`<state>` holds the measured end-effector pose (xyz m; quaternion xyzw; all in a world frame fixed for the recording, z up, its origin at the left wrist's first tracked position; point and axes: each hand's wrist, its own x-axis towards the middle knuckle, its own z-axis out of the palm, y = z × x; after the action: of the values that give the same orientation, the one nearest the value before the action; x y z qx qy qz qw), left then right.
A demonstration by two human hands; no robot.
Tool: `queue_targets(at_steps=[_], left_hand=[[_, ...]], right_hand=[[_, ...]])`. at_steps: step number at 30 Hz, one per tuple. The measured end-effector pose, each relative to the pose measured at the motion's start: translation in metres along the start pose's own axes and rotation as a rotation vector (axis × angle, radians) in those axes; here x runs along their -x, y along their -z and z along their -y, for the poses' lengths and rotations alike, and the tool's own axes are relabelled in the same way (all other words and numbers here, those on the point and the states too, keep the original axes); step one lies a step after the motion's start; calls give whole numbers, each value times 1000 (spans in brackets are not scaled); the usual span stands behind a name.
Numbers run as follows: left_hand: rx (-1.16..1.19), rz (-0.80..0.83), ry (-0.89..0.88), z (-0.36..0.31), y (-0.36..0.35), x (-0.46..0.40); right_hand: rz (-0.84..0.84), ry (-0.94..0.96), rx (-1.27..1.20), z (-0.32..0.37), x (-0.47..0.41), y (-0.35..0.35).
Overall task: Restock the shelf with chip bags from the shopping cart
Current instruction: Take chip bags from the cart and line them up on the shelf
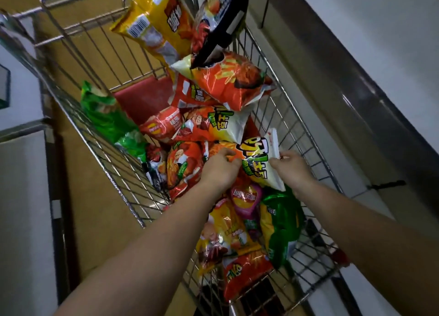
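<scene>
Both hands grip one orange-and-white chip bag (255, 160) in the cart (294, 116): left hand (222, 167) curled on its left edge, right hand (291, 166) pinching its white end.

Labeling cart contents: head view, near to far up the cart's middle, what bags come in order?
Orange-red bag → pink bag → white-and-orange bag gripped by left hand and right hand → big orange bag → yellow bag.
</scene>
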<state>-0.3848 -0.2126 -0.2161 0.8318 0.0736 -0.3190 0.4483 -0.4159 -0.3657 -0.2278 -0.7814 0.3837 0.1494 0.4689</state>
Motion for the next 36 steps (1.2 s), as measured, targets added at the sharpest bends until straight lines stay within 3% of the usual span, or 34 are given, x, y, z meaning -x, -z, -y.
queue_targets(at_steps=[6, 14, 19, 23, 29, 33, 36], left_hand=[[-207, -17, -69, 5, -8, -34], [-335, 38, -118, 23, -15, -54], [-478, 17, -85, 16, 8, -51], [-426, 139, -61, 5, 34, -39], [-191, 653, 179, -10, 72, -17], [-196, 550, 117, 3, 87, -13], [-108, 481, 110, 11, 113, -9]], right_hand=[[167, -87, -195, -8, -25, -15], [261, -124, -339, -10, -39, -23], [364, -120, -271, -5, -43, -14], [508, -132, -125, 3, -43, 1], [857, -48, 22, 23, -39, 13], [932, -42, -82, 38, -30, 0], [748, -127, -303, 42, -38, -16]])
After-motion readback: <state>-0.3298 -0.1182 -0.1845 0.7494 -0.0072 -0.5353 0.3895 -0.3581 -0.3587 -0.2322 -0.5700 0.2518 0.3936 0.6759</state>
